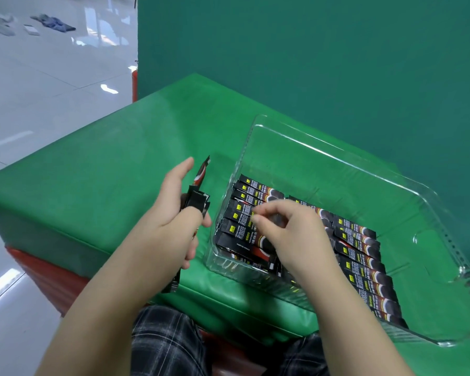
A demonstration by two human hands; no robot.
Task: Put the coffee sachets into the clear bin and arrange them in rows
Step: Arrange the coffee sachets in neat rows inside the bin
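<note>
A clear plastic bin (304, 147) sits on the green table (114, 164). Several black coffee sachets (361, 264) lie side by side in two rows along its near part. My left hand (174, 210) hovers just left of the bin and grips a bundle of sachets (197, 202), whose ends stick out above and below the fist. My right hand (288, 234) is inside the bin over the left row, its fingertips pinching a sachet (244, 221) there. The far half of the bin floor is bare.
A dark green backdrop (310, 50) stands right behind the table. The table's left edge drops to a glossy tiled floor (38, 90), with clothes lying far off at top left. My knees in plaid shorts (168, 343) are against the table's near edge.
</note>
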